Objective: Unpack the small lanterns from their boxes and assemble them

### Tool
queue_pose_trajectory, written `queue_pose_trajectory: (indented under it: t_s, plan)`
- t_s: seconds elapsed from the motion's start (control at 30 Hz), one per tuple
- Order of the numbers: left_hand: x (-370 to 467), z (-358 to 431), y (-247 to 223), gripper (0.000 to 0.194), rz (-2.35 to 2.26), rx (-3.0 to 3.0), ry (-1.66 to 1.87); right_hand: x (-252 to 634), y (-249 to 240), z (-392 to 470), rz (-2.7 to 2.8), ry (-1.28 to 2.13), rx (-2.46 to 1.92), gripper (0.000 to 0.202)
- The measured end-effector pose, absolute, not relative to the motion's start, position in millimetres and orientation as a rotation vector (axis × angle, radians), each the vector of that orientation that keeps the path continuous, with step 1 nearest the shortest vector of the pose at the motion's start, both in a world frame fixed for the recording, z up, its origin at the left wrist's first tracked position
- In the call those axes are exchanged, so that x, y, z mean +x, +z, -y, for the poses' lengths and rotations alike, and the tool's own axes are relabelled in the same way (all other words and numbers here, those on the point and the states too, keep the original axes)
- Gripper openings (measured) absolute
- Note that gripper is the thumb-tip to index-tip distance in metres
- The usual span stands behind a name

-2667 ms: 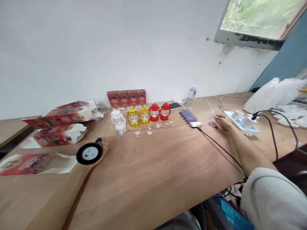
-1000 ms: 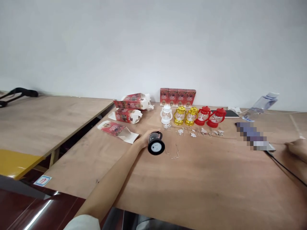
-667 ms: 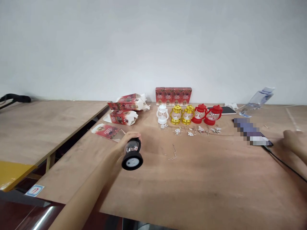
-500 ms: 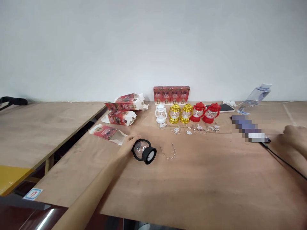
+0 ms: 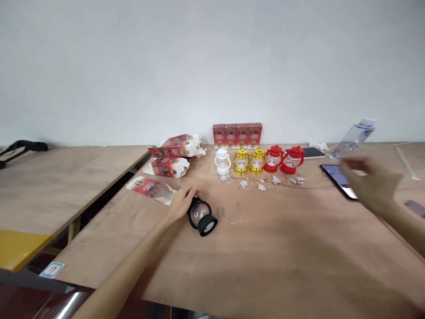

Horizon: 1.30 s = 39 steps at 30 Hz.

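My left hand [image 5: 183, 201] grips the top of a black lantern [image 5: 200, 214], which is tilted with its round base toward me. Just right of the lantern, a bent wire handle [image 5: 233, 215] lies on the table. My right hand [image 5: 368, 179], blurred by motion, is over the edge of a dark tablet [image 5: 337, 177]; whether its fingers hold anything is unclear. Farther back stand a white lantern [image 5: 222, 162], two gold lanterns [image 5: 241, 162] and two red lanterns [image 5: 292, 161], with wire handles and small tags [image 5: 261, 187] in front of them.
Four-panel red boxes [image 5: 237, 136] stand by the wall. Opened red cartons [image 5: 169, 166] and a flattened one [image 5: 149, 188] lie on the left of the table [image 5: 265, 261]. A phone [image 5: 308, 153] and a tilted bottle [image 5: 353, 138] are at the back right.
My right hand has moved left from the far right edge to the tablet. The black lantern, still in my left hand, has turned slightly more upright. The view has shifted slightly.
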<state>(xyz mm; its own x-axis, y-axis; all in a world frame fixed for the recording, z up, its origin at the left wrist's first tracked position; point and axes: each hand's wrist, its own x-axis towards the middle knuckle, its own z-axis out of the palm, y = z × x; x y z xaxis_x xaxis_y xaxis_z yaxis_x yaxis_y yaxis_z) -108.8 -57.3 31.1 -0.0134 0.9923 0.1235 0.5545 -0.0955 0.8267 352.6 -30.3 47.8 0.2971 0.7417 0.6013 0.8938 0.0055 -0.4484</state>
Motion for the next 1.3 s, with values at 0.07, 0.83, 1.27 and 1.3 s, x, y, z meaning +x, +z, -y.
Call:
queue_pose_trajectory:
  t_s: [0.07,0.83,1.27,1.3]
  plan:
    - [-117.2,65.5,45.8,0.032,-1.651,1.834,1.04,290.9,48.4,45.5,1.799,-0.113,-1.38,0.016]
    - [-240.1,68.4,110.8,0.048,-1.887,2.693,0.524,126.7,-16.2,56.2,2.311,-0.267,-0.734,0.011]
    - [-207.9,74.8,135.6,0.053,-1.696,2.674,0.872,126.6,-14.2,60.0,2.181,-0.324,-0.606,0.019]
    - [-209.1,74.1,134.0,0.054,-1.663,2.684,0.876,126.5,-14.3,60.2,2.18,-0.323,-0.602,0.019]
